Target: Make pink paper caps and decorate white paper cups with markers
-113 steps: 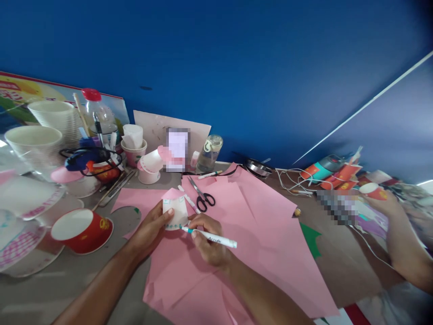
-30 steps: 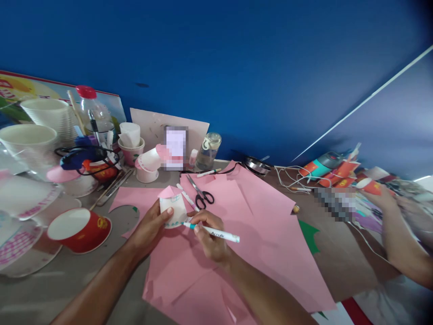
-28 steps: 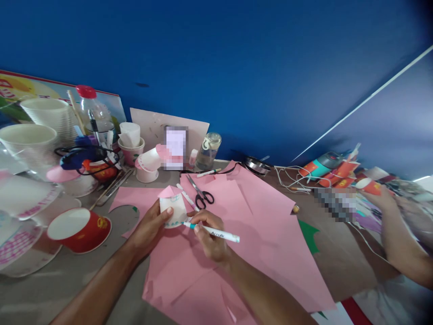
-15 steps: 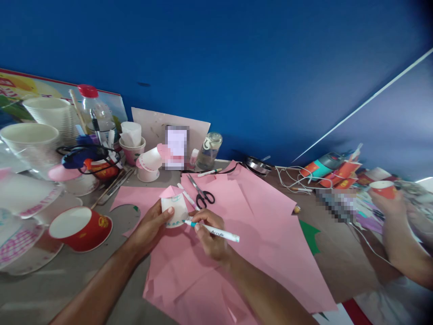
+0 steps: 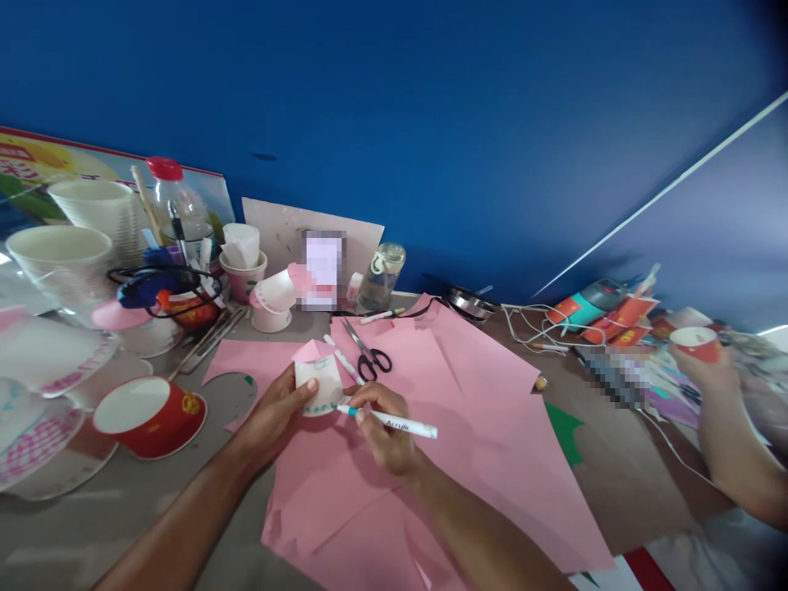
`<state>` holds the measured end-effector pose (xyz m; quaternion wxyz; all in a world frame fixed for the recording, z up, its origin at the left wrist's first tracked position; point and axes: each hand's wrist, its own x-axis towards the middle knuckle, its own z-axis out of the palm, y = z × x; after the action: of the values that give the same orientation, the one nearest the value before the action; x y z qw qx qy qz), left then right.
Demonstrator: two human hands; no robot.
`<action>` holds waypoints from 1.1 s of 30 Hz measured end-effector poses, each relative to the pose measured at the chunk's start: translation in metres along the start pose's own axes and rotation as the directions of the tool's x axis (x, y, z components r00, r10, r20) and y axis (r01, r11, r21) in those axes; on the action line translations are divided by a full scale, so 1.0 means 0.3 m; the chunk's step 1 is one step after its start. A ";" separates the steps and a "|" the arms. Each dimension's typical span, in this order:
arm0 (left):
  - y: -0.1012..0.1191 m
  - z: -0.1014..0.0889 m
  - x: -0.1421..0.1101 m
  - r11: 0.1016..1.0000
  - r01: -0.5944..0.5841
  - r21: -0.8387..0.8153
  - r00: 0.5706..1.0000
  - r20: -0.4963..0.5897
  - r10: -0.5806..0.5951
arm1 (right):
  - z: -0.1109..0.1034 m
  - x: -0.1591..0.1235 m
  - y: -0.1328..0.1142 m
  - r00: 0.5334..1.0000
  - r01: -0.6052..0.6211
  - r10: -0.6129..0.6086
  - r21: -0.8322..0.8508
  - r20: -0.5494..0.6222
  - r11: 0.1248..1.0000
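Note:
My left hand (image 5: 284, 406) grips a small white paper cup (image 5: 318, 379) by its side, thumb on the front. The cup has a pink paper piece at its top and teal marks along its lower rim. My right hand (image 5: 385, 427) is closed round a white acrylic marker (image 5: 403, 423) with a teal tip. That tip touches the cup near its lower edge, or is just short of it; I cannot tell which. Under both hands lie overlapping sheets of pink paper (image 5: 492, 443). Black-handled scissors (image 5: 373, 361) and another marker (image 5: 346, 362) rest just beyond the cup.
A red paper cup (image 5: 178, 420) lies tilted at the left, beside stacked white cups (image 5: 58, 263) and decorated cup pieces. A phone (image 5: 322, 269) with a blurred screen and a water bottle (image 5: 382, 277) stand at the back. A co-worker's hand (image 5: 707, 369) holds a red cup at the right.
The marker tip has shifted slightly left along the cup's lower edge. The whole view has moved a little; both hands keep their holds.

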<state>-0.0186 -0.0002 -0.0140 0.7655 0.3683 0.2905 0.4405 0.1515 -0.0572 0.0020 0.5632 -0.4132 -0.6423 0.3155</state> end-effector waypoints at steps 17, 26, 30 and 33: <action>0.003 0.005 0.001 1.000 0.001 -0.022 1.000 0.016 -0.001 | -0.005 0.004 0.006 0.997 -0.059 0.062 0.059 -0.055 0.996; -0.002 0.008 0.005 1.000 -0.015 -0.019 1.000 -0.021 0.015 | -0.010 0.000 0.015 0.999 -0.029 0.031 0.058 -0.037 0.998; -0.002 0.013 0.007 1.000 -0.015 -0.025 0.999 -0.048 0.014 | -0.007 0.001 0.009 0.999 0.006 -0.003 0.052 -0.040 0.999; -0.002 0.013 0.008 1.000 -0.012 -0.024 0.999 -0.042 0.011 | -0.006 0.000 0.007 0.999 0.028 -0.027 0.025 -0.028 0.999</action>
<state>-0.0142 0.0005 -0.0127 0.7610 0.3513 0.2991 0.4561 0.1536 -0.0561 0.0004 0.5814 -0.4015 -0.6361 0.3101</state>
